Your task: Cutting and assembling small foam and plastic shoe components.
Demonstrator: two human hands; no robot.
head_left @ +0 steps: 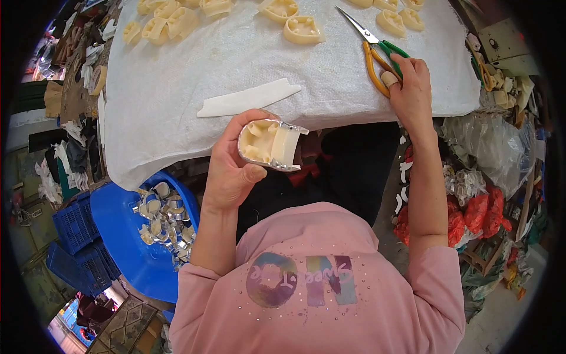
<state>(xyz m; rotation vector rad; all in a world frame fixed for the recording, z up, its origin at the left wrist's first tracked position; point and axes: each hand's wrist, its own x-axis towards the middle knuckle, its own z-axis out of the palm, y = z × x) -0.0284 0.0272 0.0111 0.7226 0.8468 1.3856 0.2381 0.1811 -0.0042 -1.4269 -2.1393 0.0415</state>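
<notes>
Cream moulding (262, 143) sits clasped in the left grip (225, 168); the outstretched right grip (414, 97) touches scissors (370, 38), whether clenched I cannot tell.

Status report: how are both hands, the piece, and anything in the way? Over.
Left hand holding silver-edged piece. Right hand at scissors, grip unclear. White strip lying beyond left hand; nothing seen blocking.

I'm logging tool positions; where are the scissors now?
In the head view, the scissors are at the upper right of the white cloth, blades just left of a cream moulded piece and the right hand at their handles.
</notes>
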